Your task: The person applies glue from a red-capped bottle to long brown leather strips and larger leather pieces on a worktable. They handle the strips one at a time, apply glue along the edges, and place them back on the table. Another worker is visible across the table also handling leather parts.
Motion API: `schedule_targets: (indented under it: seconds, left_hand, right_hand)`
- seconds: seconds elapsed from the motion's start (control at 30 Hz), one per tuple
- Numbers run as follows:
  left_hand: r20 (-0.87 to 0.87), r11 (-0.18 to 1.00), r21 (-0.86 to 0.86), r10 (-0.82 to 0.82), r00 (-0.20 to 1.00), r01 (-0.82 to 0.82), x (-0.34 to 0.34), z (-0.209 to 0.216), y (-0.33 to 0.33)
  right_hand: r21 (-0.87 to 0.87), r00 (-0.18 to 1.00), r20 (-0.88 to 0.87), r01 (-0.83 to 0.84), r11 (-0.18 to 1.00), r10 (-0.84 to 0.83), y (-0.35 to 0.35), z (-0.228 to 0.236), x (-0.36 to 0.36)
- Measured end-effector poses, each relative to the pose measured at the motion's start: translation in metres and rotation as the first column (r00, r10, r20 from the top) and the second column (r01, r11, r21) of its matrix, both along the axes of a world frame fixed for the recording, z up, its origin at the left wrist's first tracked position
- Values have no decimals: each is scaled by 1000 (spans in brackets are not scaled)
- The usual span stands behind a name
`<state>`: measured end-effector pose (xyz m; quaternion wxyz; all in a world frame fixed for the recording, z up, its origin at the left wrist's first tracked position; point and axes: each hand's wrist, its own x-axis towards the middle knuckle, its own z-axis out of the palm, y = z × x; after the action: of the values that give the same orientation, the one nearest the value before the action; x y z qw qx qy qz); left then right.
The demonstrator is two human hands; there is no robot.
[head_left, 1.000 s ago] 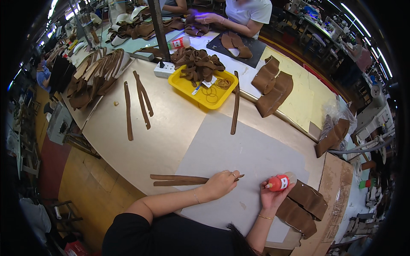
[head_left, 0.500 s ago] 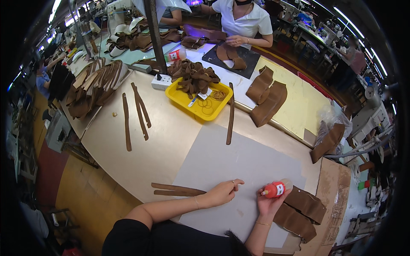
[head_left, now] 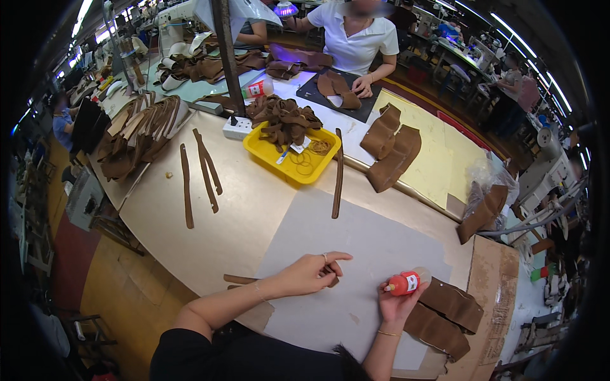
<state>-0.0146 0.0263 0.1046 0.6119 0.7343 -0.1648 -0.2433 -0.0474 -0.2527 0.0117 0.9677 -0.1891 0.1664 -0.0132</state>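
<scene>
My right hand [head_left: 397,306] is closed around a small red bottle [head_left: 403,283] with a pale nozzle, a white label and a translucent lower end; the bottle lies tilted, nozzle to the left. My left hand [head_left: 312,273] is over the grey sheet [head_left: 356,232], index finger stretched out, the other fingers curled. A short end of a brown strip [head_left: 334,282] shows at its fingertips. Left of that hand, the ends of brown strips [head_left: 237,279] stick out from under my forearm. Two wide brown pieces [head_left: 445,324] lie beside my right hand.
A yellow tray [head_left: 257,150] holds a heap of brown strips and rubber bands. Loose strips [head_left: 186,190] lie to its left, one more [head_left: 338,178] to its right. Beyond stand a metal post [head_left: 227,57] and a white power socket [head_left: 237,127]. Across the table a co-worker handles brown pieces.
My left hand has drawn a little left and its lower fingers have curled in, with a strip end now showing there. The right hand still holds the bottle, almost unmoved.
</scene>
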Motion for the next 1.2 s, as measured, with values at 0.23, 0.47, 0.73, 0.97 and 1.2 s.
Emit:
schedule_targets:
  seconds: [0.23,0.47,0.73,0.97,1.2]
  left_hand:
    - [370,993,109,0,929,-43,-14,88,53]
    - [687,941,230,23,726,-247,-46,155,71]
    - [882,979,186,-131,452,-80,-67,197,69]
    - [483,985,-59,172,858,-165,-52,175,59]
    - [-61,921,108,382,922,-374,61,0,147]
  right_hand:
    - [24,998,-56,41,999,-40,7,8,1]
    - [3,997,64,-31,1000,31,2,1,-2]
    - [11,1000,17,6,1000,-6,3,5,-1]
    - [10,1000,-14,19,1000,-19,6,9,-1]
    - [-7,1000,-18,3,1000,-3,10,11,0]
